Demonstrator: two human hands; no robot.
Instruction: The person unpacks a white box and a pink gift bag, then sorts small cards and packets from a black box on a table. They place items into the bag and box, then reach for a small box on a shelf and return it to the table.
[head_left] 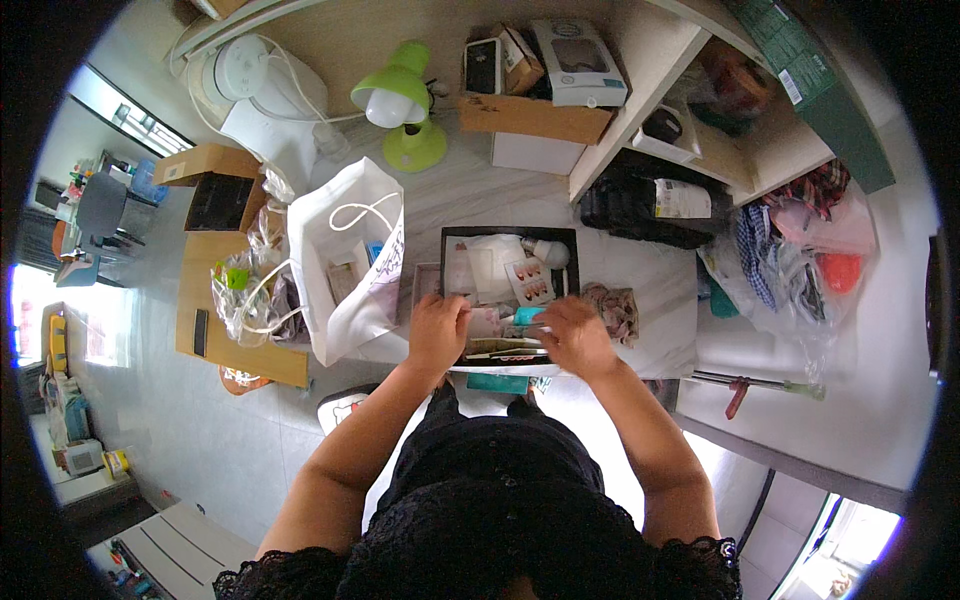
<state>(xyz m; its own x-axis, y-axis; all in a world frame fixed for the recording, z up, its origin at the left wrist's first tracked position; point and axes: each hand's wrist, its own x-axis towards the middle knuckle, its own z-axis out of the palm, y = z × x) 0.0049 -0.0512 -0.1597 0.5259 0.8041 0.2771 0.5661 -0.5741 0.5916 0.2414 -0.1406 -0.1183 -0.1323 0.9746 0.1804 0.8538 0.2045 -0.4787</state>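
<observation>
One black box (500,231) sits open on the table (655,300), in front of the person. Inside it are one white bulb (545,252), one pale card (528,290) with small reddish pictures, and a whitish see-through packet (488,265). One teal item (526,316), small and short, is at the box's near part, between the hands. The left hand (440,330) has its fingertips bunched at the near left corner; whether they grip anything I cannot tell. The right hand (578,335), fingers curled, is just beside the teal item; its grip is unclear. One white bag (345,270) stands open leftward; one carton (535,118) behind bears three smaller boxes (578,62).
</observation>
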